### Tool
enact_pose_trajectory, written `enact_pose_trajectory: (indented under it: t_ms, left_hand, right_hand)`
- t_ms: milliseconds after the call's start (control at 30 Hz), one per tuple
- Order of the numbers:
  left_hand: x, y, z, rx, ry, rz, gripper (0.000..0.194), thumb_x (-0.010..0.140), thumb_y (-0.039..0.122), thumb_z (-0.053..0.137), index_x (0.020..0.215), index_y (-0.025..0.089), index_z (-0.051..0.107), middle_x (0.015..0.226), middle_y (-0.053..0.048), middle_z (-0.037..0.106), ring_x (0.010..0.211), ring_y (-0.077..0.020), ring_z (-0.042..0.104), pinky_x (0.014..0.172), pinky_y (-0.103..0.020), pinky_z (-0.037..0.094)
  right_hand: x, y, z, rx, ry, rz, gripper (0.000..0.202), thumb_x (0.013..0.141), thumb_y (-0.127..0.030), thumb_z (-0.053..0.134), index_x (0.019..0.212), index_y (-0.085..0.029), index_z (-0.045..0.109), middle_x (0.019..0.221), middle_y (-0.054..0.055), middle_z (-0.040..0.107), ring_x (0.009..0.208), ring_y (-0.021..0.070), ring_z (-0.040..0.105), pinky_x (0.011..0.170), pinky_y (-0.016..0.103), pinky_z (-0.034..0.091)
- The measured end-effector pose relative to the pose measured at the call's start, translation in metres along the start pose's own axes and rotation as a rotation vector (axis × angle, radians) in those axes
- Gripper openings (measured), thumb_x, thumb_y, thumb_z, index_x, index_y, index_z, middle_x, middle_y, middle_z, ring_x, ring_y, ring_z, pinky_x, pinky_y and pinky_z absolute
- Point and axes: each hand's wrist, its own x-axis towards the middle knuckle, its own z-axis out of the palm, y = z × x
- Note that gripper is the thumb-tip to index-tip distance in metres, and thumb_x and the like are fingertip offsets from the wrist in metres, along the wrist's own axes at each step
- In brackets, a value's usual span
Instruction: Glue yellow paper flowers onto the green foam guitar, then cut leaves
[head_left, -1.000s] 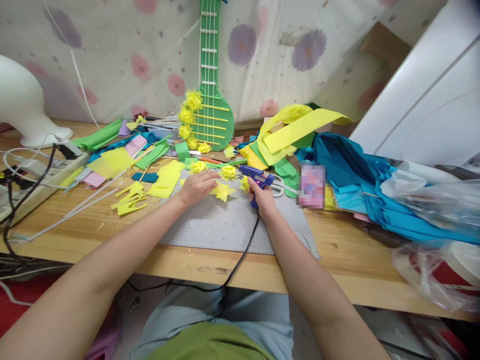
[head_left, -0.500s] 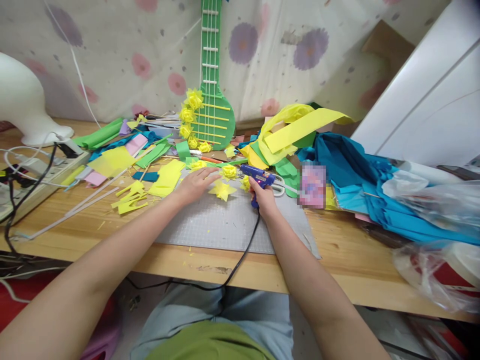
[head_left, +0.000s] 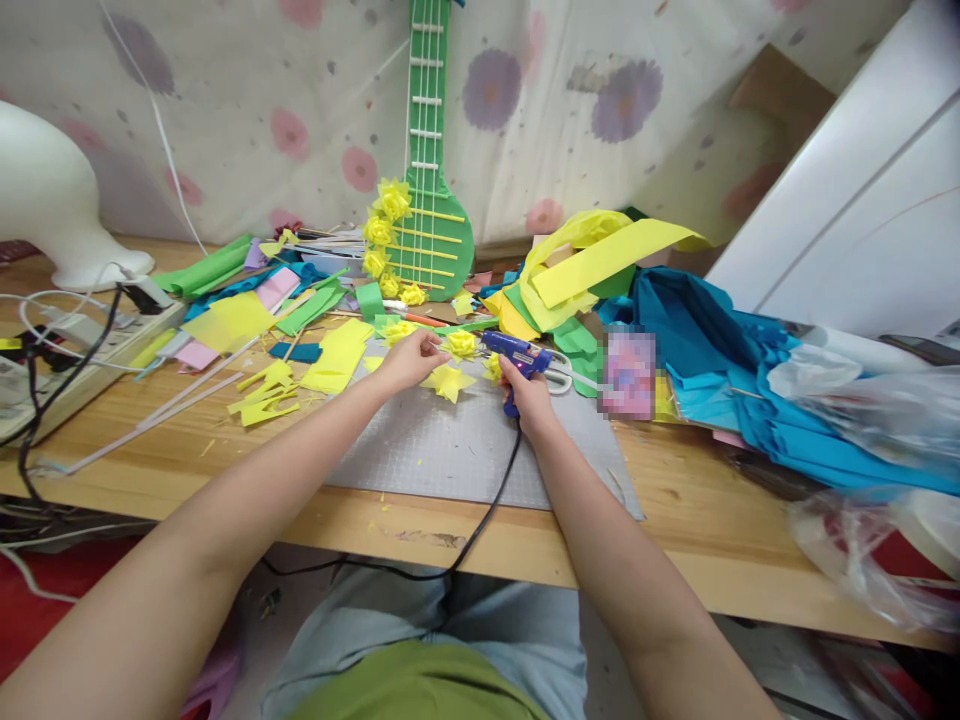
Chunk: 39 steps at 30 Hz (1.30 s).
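My right hand (head_left: 530,398) is wrapped round the handle of a blue hot glue gun (head_left: 516,352), its nozzle pointing left. A black cord (head_left: 489,510) runs down from the handle over the table edge. My left hand (head_left: 405,364) hovers over the cutting mat (head_left: 450,455) with curled fingers, thumb and index close together; whatever may be between them is too small to make out. Just right of those fingertips lies a yellow paper flower (head_left: 462,345), with a flat, star-shaped yellow one (head_left: 448,383) below it. Another yellow flower (head_left: 493,367) is partly hidden by the glue gun.
A green paper-covered instrument (head_left: 435,240) with yellow flowers leans against the patterned curtain. Paper scraps (head_left: 337,355) litter the left. Blue crepe paper (head_left: 690,320) and plastic bags (head_left: 862,400) crowd the right. White scissors (head_left: 559,375) lie behind my right hand; a power strip (head_left: 112,360) sits left.
My left hand has drawn its stretched fingers in to a curl beside the yellow flower. My right hand keeps the glue gun in about the same place. The view has shifted slightly.
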Motion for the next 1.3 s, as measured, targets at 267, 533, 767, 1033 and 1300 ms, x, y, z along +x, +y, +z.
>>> enact_pose_trajectory:
  t_ms: [267,533,767,1033,1300]
  left_hand:
    - [-0.001,0.002,-0.002,0.098,-0.003,-0.119,0.033,0.063,0.031,0.069,0.092,0.018,0.058,0.071,0.002,0.06,0.064,-0.0132,0.056,0.056,-0.024,0.038]
    - [-0.004,-0.002,-0.001,0.102,-0.006,-0.099,0.039,0.061,0.035,0.069,0.094,0.019,0.057,0.075,0.001,0.06,0.064,-0.013,0.055,0.057,-0.024,0.038]
    - [-0.012,0.006,0.0,0.143,-0.033,-0.142,0.045,0.059,0.033,0.069,0.1,0.019,0.054,0.079,0.0,0.059,0.068,-0.0147,0.056,0.058,-0.026,0.039]
    - [-0.01,0.006,0.002,0.11,-0.011,-0.195,0.056,0.058,0.031,0.069,0.108,0.017,0.048,0.099,-0.006,0.059,0.082,-0.0176,0.058,0.066,-0.027,0.043]
    - [-0.011,0.003,0.007,-0.009,-0.021,-0.261,0.059,0.057,0.027,0.069,0.11,0.016,0.046,0.105,-0.009,0.06,0.086,-0.0189,0.06,0.067,-0.028,0.046]
  right_hand:
    - [0.001,0.001,0.0,-0.007,-0.009,-0.01,0.04,0.059,-0.053,0.069,0.053,-0.019,0.049,0.045,-0.004,0.049,0.035,0.0058,0.038,0.034,0.021,0.033]
    - [-0.001,-0.001,0.001,-0.004,-0.001,0.001,0.04,0.058,-0.054,0.069,0.055,-0.019,0.05,0.047,-0.004,0.05,0.035,0.0061,0.038,0.034,0.021,0.034]
    - [0.001,0.001,0.001,-0.016,-0.012,-0.016,0.041,0.058,-0.056,0.068,0.055,-0.02,0.049,0.046,-0.003,0.049,0.036,0.0065,0.038,0.034,0.022,0.034]
    - [0.002,0.001,0.0,-0.002,0.011,0.005,0.038,0.059,-0.053,0.068,0.056,-0.019,0.05,0.048,-0.003,0.051,0.035,0.0059,0.038,0.034,0.021,0.034]
    - [0.001,0.0,0.0,0.014,0.008,0.001,0.038,0.058,-0.053,0.069,0.057,-0.019,0.05,0.047,-0.004,0.05,0.035,0.0059,0.038,0.034,0.021,0.034]
